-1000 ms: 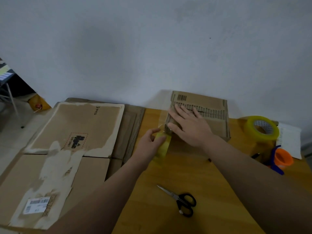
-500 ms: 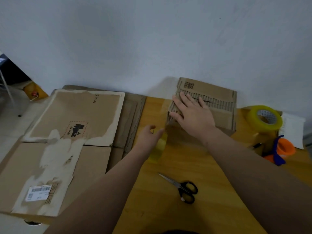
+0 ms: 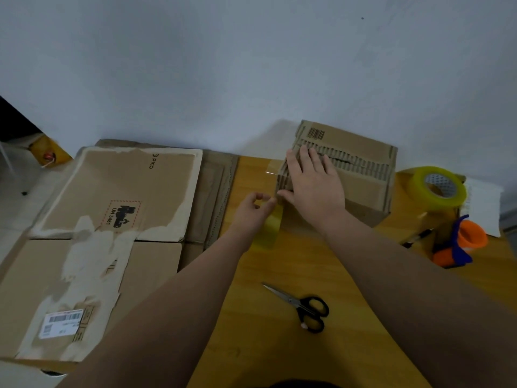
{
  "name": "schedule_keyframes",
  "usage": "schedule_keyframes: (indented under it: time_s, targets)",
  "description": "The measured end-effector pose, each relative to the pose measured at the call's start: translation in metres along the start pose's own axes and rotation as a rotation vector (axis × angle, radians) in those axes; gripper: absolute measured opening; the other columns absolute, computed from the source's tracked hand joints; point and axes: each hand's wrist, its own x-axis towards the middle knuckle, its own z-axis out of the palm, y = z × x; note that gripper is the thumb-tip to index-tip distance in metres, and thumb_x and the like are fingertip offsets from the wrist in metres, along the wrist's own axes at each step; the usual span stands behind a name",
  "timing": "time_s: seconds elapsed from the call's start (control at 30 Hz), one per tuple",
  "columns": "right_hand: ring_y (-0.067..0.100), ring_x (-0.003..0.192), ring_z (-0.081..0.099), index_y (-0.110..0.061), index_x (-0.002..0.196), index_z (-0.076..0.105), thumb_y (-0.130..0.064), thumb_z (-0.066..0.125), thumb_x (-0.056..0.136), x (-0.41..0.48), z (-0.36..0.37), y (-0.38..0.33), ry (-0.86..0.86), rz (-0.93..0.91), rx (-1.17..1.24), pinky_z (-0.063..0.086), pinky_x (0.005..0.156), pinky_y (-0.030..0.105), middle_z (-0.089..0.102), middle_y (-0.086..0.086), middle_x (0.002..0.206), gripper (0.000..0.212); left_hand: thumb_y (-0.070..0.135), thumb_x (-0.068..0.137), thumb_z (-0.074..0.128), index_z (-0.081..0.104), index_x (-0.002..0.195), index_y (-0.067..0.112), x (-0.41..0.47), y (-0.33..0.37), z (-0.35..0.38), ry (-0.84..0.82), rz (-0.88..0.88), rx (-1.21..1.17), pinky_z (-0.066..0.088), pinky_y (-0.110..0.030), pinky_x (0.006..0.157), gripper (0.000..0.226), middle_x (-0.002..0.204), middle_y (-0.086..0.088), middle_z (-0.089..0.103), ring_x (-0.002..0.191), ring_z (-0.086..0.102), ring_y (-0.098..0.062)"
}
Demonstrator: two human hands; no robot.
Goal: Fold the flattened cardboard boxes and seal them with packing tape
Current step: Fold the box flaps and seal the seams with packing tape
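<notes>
A small folded cardboard box (image 3: 361,169) with a torn corrugated top stands on the wooden table (image 3: 279,359) against the wall. My right hand (image 3: 313,183) lies flat on its top left part, fingers straight. My left hand (image 3: 256,210) pinches a strip of yellowish packing tape (image 3: 270,229) at the box's near left corner; the strip hangs down toward the table. Another clear piece of tape (image 3: 272,168) sticks out from the box's far left edge.
A roll of yellow tape (image 3: 436,186) stands at the right on a holder, with an orange and blue dispenser (image 3: 458,242) and a pen (image 3: 416,236) beside it. Black-handled scissors (image 3: 305,306) lie on the near table. Flattened boxes (image 3: 106,233) are stacked at the left.
My left hand has shifted slightly up and right toward the box corner, keeping its pinch on the tape strip. The right hand has stayed pressed on the box top. My head moved.
</notes>
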Motion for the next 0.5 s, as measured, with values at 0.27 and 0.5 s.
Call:
schedule_keyframes:
  time_s: [0.27, 0.5]
  targets:
    - [0.025, 0.15, 0.002, -0.019, 0.155, -0.002, -0.058, 0.032, 0.098, -0.002, 0.0, 0.003, 0.005, -0.008, 0.039, 0.003, 0.121, 0.042, 0.002, 0.011, 0.162, 0.077, 0.036, 0.093, 0.059, 0.053, 0.126, 0.02, 0.006, 0.001, -0.001, 0.069, -0.005, 0.206, 0.044, -0.029, 0.076, 0.037, 0.113, -0.002, 0.056, 0.099, 0.053, -0.018]
    - [0.023, 0.15, 0.001, -0.021, 0.155, -0.003, -0.058, 0.032, 0.098, -0.006, -0.002, 0.002, -0.008, -0.001, 0.06, 0.002, 0.121, 0.041, 0.001, 0.008, 0.163, 0.076, 0.037, 0.092, 0.06, 0.054, 0.123, 0.017, 0.01, 0.002, 0.0, 0.055, -0.076, 0.238, 0.042, -0.031, 0.076, 0.037, 0.107, 0.0, 0.053, 0.095, 0.048, -0.016]
